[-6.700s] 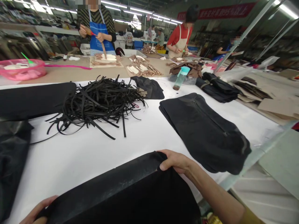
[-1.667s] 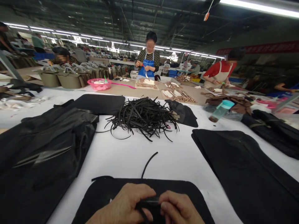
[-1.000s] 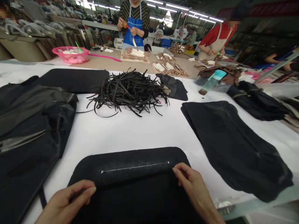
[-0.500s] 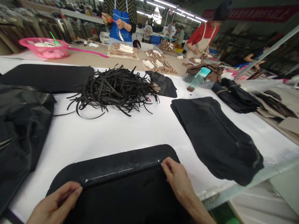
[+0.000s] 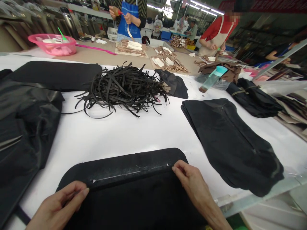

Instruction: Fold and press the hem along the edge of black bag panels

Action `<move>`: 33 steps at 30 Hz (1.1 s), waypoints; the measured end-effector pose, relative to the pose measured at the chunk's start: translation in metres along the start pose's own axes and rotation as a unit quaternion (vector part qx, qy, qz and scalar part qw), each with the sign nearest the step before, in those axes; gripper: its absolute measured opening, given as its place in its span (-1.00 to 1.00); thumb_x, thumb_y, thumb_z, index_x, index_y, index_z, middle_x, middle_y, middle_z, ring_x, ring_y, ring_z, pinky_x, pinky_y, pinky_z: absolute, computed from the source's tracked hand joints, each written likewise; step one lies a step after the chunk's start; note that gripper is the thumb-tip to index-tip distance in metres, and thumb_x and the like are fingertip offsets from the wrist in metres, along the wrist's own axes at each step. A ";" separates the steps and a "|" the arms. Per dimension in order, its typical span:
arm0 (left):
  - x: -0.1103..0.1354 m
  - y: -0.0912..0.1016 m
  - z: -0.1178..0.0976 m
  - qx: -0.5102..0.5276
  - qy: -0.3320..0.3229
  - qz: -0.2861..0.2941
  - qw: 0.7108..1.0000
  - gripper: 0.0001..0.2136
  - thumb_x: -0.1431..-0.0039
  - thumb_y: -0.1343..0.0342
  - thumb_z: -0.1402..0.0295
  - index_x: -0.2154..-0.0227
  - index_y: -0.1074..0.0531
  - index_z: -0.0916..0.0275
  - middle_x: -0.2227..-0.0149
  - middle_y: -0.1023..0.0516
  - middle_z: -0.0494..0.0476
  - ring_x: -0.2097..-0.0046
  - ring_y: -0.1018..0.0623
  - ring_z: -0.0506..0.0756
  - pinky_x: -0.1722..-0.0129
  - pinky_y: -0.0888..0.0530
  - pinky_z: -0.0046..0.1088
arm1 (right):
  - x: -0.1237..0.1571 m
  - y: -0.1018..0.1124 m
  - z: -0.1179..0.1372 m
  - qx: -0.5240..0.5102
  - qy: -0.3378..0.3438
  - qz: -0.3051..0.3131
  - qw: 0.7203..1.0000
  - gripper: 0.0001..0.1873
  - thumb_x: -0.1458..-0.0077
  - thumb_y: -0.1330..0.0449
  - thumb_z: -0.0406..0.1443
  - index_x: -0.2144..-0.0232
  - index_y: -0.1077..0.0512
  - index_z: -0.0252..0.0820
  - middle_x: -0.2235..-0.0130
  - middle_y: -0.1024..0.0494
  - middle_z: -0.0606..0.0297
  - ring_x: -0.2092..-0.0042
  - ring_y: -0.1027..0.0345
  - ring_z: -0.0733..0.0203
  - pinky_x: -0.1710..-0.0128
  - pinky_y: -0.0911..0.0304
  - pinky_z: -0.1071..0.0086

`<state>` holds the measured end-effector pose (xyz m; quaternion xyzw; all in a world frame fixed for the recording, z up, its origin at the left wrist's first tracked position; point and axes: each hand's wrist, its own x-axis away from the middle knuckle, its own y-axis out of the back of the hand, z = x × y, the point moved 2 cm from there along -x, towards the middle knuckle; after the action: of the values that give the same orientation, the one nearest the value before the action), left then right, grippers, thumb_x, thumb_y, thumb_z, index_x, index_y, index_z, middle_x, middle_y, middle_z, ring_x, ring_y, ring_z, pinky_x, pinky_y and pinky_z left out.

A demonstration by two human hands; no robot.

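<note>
A black panel (image 5: pixel 134 159) with rounded corners lies at the front of the white table. Over its lower part is a black fabric piece (image 5: pixel 134 201), whose upper edge runs just below a thin white line with a small white triangle at each end. My left hand (image 5: pixel 63 203) pinches the left end of that edge between thumb and fingers. At the right end, my right hand (image 5: pixel 189 180) grips the same edge in a pinch. The lower part of the fabric runs out of the frame.
Behind the panel is a heap of black strips (image 5: pixel 127 89). Stacked black pieces (image 5: pixel 230 137) lie right, black material (image 5: pixel 26 127) left. Farther back stand a pink basket (image 5: pixel 54 49) and a bottle (image 5: pixel 211 80). Two co-workers (image 5: pixel 130 22) handle small pieces across the table.
The view has turned slightly left, so the scene sits a little farther right. Both hands keep their pinch on the fabric edge, with no clear shift against the panel.
</note>
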<state>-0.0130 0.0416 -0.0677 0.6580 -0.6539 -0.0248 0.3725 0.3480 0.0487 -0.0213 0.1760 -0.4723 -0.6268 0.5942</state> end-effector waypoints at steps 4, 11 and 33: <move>0.001 -0.001 0.011 0.033 0.039 0.081 0.995 -0.62 0.02 -0.01 -0.10 0.52 -0.33 0.16 0.62 -0.21 -0.10 0.54 -0.23 -0.02 0.57 -0.21 -0.58 | 0.001 0.000 0.004 0.008 0.039 -0.010 0.999 -0.76 -0.09 0.01 -0.22 0.58 -0.20 -0.12 0.53 -0.25 0.41 0.45 -0.15 0.26 0.46 0.02 0.39; -0.005 -0.001 0.023 0.012 -0.004 0.084 0.996 -0.64 0.01 0.01 -0.06 0.54 -0.31 0.16 0.60 -0.24 -0.08 0.51 -0.27 0.01 0.54 -0.25 -0.56 | 0.001 -0.014 0.003 0.021 0.055 -0.010 0.998 -0.77 -0.16 0.10 -0.24 0.54 -0.14 -0.10 0.50 -0.22 0.40 0.45 -0.13 0.23 0.43 0.01 0.34; 0.009 0.007 -0.014 -0.016 -0.016 0.092 0.995 -0.69 -0.03 0.07 0.03 0.55 -0.25 0.18 0.62 -0.19 -0.09 0.53 -0.23 0.01 0.55 -0.15 -0.51 | 0.006 -0.012 0.000 -0.008 0.107 -0.029 0.994 -0.80 -0.14 0.08 -0.25 0.50 -0.21 -0.10 0.41 -0.34 0.33 0.36 -0.23 0.21 0.35 -0.12 0.35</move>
<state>-0.0105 0.0409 -0.0503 0.5885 -0.7171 -0.0113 0.3732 0.3396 0.0410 -0.0287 0.2514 -0.3955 -0.6250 0.6243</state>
